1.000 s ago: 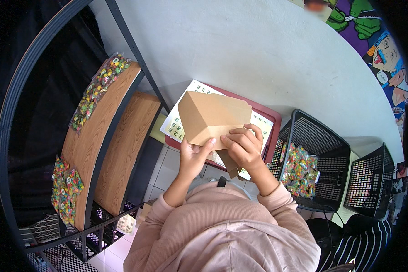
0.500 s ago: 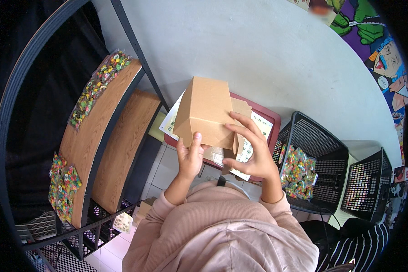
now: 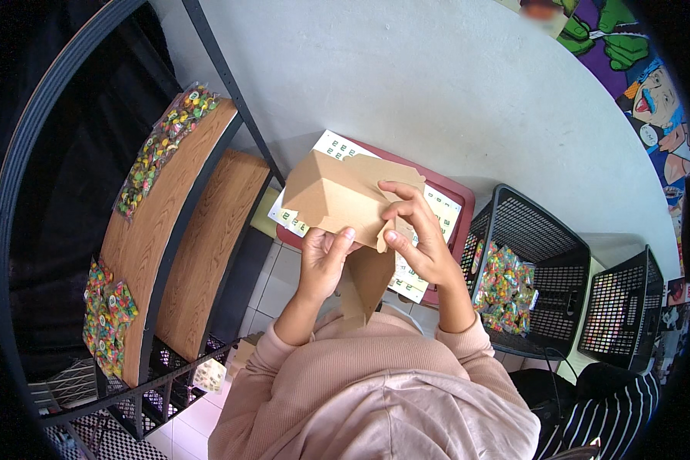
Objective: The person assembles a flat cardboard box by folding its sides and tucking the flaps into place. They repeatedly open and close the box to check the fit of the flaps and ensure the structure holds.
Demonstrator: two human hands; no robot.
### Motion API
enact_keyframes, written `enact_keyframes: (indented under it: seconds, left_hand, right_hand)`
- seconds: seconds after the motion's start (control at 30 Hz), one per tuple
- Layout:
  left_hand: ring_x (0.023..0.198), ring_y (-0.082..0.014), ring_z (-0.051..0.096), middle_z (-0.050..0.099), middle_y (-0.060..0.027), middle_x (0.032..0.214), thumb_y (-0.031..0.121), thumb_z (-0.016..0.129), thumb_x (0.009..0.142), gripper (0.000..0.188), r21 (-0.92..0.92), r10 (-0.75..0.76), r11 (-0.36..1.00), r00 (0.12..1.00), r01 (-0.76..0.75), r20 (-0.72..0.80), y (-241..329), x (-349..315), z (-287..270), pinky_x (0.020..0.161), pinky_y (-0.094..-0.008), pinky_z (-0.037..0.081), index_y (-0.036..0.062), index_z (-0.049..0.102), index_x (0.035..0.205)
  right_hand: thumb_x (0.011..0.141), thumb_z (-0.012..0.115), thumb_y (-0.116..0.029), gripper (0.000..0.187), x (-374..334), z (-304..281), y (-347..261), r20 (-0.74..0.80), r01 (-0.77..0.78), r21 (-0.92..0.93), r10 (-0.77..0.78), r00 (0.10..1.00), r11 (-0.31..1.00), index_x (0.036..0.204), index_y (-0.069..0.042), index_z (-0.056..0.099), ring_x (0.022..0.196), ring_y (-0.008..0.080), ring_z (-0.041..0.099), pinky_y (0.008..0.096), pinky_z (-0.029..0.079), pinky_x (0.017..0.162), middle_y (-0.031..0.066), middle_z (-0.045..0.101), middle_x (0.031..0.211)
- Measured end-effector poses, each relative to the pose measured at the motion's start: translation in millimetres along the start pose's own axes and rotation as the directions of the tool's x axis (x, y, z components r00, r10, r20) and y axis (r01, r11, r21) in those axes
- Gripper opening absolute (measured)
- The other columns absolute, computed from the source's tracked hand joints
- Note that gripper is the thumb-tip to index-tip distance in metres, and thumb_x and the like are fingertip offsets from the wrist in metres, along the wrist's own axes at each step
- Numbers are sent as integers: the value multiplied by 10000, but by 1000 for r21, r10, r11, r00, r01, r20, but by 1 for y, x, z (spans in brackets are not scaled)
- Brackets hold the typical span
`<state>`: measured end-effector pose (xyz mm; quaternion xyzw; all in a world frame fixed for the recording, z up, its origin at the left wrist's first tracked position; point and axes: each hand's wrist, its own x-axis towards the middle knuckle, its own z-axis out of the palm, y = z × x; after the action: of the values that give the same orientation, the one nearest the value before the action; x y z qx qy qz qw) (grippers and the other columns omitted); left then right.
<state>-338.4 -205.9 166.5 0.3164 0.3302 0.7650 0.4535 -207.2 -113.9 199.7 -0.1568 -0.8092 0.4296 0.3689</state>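
Observation:
A brown cardboard box (image 3: 345, 201), partly folded with loose flaps, is held up in front of me between both hands. My left hand (image 3: 323, 261) grips its lower left edge, thumb on the near panel and the fingers hidden behind. My right hand (image 3: 422, 234) pinches a small flap at the right corner between thumb and fingers. One long panel hangs down toward my body below the hands. Beneath the box lie white printed sheets (image 3: 441, 211) on a red-rimmed table (image 3: 468, 207).
At left, a wooden-topped shelf (image 3: 169, 184) bears clear bags of colourful sweets (image 3: 161, 146). A black plastic basket (image 3: 552, 264) with more sweet bags (image 3: 506, 287) stands at right, beside a smaller black basket (image 3: 621, 314). The grey wall (image 3: 360, 69) rises behind the table.
The box has tilted and dropped, and a long panel now swings down toward me. My right fingers have closed from a spread pose onto the corner flap. My left hand keeps its hold.

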Motion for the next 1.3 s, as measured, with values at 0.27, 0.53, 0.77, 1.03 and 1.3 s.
enact_keyframes:
  seconds: [0.27, 0.53, 0.77, 1.03, 1.3]
  left_hand:
    - [976, -181, 515, 504, -104, 1038, 61, 453, 851, 268, 15, -68, 998, 996, 67, 49, 8, 0, -3, 777, -309, 497, -21, 408, 1103]
    - [906, -172, 548, 528, -102, 997, 68, 487, 840, 227, 97, -45, 994, 999, 46, -21, 5, 1, 3, 740, -296, 510, -24, 454, 1045]
    - [789, -100, 544, 561, -69, 891, 43, 514, 824, 190, 254, 6, 967, 1000, -3, -14, 6, 3, 0, 637, -213, 462, -29, 488, 998]
    - [710, -87, 515, 541, -82, 873, 69, 553, 807, 223, 210, -45, 976, 994, 64, -96, 14, 6, -4, 610, -203, 440, -49, 483, 982]
    - [728, -99, 536, 546, -96, 887, 43, 569, 789, 245, 208, -24, 977, 995, 44, -99, 18, 7, -4, 638, -209, 454, -58, 479, 993]
  right_hand:
    - [773, 582, -190, 190, 6, -4, -8, 177, 72, -22, -67, 982, 997, 786, -37, 472, 1087, 308, 424, 379, 364, 883, 164, 403, 1184]
    - [775, 575, -141, 185, 8, 1, -16, 52, -210, 128, 205, 977, 969, 736, -7, 453, 1057, 288, 454, 383, 456, 817, 158, 418, 1148]
    - [751, 578, -105, 178, 9, 5, -12, -2, -205, 46, 206, 979, 978, 689, -3, 446, 1006, 273, 495, 374, 520, 725, 143, 441, 1108]
    - [728, 602, -58, 168, 9, 10, -9, -75, -184, 31, 186, 980, 982, 690, -9, 446, 1019, 237, 503, 311, 540, 664, 110, 461, 1083]
    - [739, 594, -78, 169, 11, 14, -15, -70, -166, -8, 165, 984, 986, 696, 19, 462, 930, 235, 530, 307, 533, 673, 137, 470, 1029]
